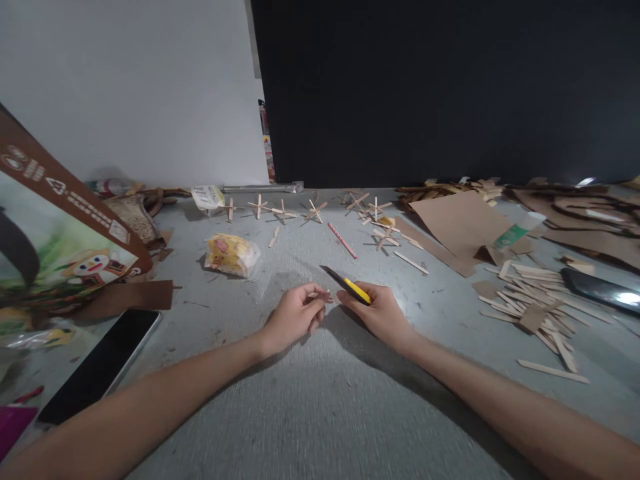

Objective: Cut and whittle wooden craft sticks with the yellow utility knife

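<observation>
My right hand (383, 313) is closed around a yellow and black box cutter (356, 291), its blade pointing up and to the left. Just left of it, my left hand (296, 313) is held in a pinch above the grey tabletop (280, 420). Whatever lies between those left fingertips is too small to name. Ahead of both hands is a red and white striped stick (343, 241). Beyond it, several small star shapes of crossed wooden sticks (316, 211) stand in a row.
Loose wooden sticks (545, 307) lie heaped at the right, beside a dark phone-like object (605, 290). Behind them are brown cardboard pieces (450, 223). A yellow snack packet (231, 255) sits left of centre. At the left are a phone (103, 363) and a printed paper bag (65, 220).
</observation>
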### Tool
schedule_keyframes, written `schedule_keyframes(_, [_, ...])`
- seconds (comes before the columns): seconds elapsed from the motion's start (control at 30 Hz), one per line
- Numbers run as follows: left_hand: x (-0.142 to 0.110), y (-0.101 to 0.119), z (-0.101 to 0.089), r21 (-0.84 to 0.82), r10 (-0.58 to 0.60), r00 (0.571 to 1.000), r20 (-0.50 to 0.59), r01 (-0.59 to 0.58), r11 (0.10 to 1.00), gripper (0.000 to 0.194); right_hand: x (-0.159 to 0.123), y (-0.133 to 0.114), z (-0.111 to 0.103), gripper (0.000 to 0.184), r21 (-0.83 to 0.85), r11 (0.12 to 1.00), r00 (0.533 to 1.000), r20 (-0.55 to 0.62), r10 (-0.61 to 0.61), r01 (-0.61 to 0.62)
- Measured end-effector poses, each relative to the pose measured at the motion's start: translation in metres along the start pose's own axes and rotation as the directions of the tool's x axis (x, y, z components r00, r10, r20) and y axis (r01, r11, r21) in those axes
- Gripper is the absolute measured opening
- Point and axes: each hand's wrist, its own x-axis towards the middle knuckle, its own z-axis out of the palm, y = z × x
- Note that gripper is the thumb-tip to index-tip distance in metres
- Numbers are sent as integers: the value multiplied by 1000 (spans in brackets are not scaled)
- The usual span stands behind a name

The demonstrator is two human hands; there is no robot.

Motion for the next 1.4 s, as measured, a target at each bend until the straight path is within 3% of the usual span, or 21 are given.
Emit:
schedule_keyframes(0.23, [-6, 3, 3, 18, 39, 997, 60, -40, 999, 35, -3, -3, 1, 55, -29, 999, 1000, 13, -13, 14])
schedule_keyframes(0.53, [-2, -4, 5, -95, 28, 1000, -4, -28, 995, 25, -1, -1, 2, 54, 12, 1000, 1000, -6, -17, 17])
schedule_keyframes(0.67, [-3, 0, 2, -164, 17, 1000, 17, -13, 986, 32, -2, -3, 1, 58, 16, 1000, 1000, -6, -1, 1])
schedule_keyframes(0.83, [-5, 8, 2, -236, 81, 988, 129, -49, 971, 50, -6, -4, 0, 62, 57, 998, 999, -23, 39, -38])
schedule_keyframes(0.93, [-4, 6, 5, -244, 114, 979, 168, -71, 967, 60, -9, -8, 0, 60, 96, 995, 1000, 14, 20, -21])
schedule_keyframes(1.13, [-4, -2, 7, -200, 153, 977, 146, -123, 972, 55, -11, -13, 0, 53, 131, 990, 992, 112, -61, 46])
schedule_keyframes(1.4, [-1, -5, 7, -172, 99, 981, 168, -70, 983, 56, -6, -4, 0, 44, 96, 994, 999, 13, -47, 46])
